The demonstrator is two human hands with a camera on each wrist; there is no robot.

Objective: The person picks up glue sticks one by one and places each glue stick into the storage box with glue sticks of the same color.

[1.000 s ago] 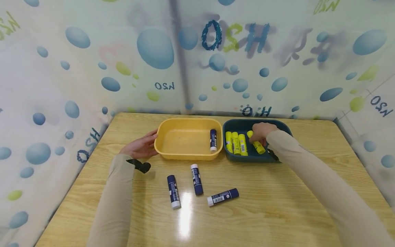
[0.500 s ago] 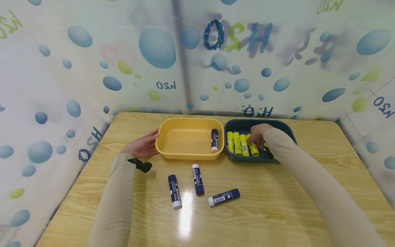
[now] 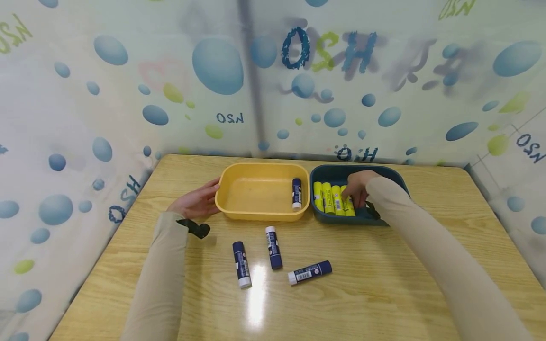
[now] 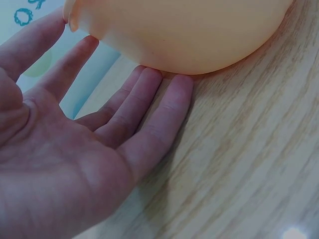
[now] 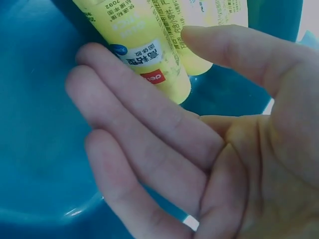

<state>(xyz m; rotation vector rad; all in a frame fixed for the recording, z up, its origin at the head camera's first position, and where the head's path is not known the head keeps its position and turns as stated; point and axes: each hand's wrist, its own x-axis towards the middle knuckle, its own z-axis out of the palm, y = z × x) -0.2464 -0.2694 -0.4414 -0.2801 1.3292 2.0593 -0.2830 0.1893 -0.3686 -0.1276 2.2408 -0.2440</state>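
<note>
My left hand (image 3: 197,201) rests against the left end of the yellow tray (image 3: 260,217); in the left wrist view its fairly straight fingertips touch the tray's outer wall. My right hand (image 3: 359,188) is inside the dark blue tray (image 3: 384,220) at the right. Several yellow glue sticks (image 3: 327,198) lie side by side there, against its left end. In the right wrist view the fingers reach out loosely beside the nearest glue stick (image 5: 144,55), touching it, with the thumb by its neighbour. The index finger is mostly hidden. A navy glue stick (image 3: 296,194) lies in the yellow tray's right end.
On the wooden table (image 3: 362,303), in front of the trays, lie three navy glue sticks with white ends: a left one (image 3: 241,264), a middle one (image 3: 273,247) and a slanted one (image 3: 309,273). A patterned wall covering (image 3: 273,113) rises behind the table.
The rightmost yellow glue stick, slanted and apart before, has moved left under my right hand to lie alongside the others. My right fingers have loosened from it. The left hand stays at the tray.
</note>
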